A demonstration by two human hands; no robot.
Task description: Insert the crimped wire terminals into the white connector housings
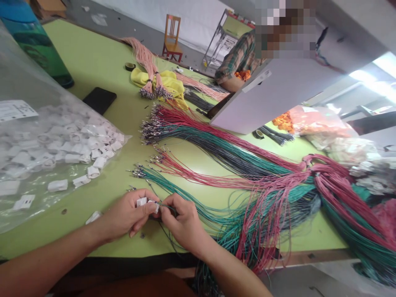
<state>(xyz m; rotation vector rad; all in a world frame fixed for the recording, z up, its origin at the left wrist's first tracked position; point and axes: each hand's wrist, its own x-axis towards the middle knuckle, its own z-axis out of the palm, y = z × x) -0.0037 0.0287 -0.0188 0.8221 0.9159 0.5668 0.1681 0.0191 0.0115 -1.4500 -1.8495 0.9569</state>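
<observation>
Near the table's front edge, my left hand [130,212] is closed around a small white plastic connector housing [141,201]. Right beside it, my right hand [182,218] pinches a thin dark wire, whose end meets the housing between the fingertips. How far the wire goes in is hidden. Just beyond my hands lie loose green wires [173,194] and red wires [188,175] with metal crimped ends pointing left. Farther back, a thick bundle of red, green and black wires [216,144] stretches across the table.
A clear plastic bag [27,206] of white housings covers the left side. Behind it are a black phone [99,100] and a blue-green bottle [40,45]. A yellow cloth [175,86] lies under pink wires [140,53]. Beyond a pale partition [256,99] sits a person in a plaid sleeve [236,57].
</observation>
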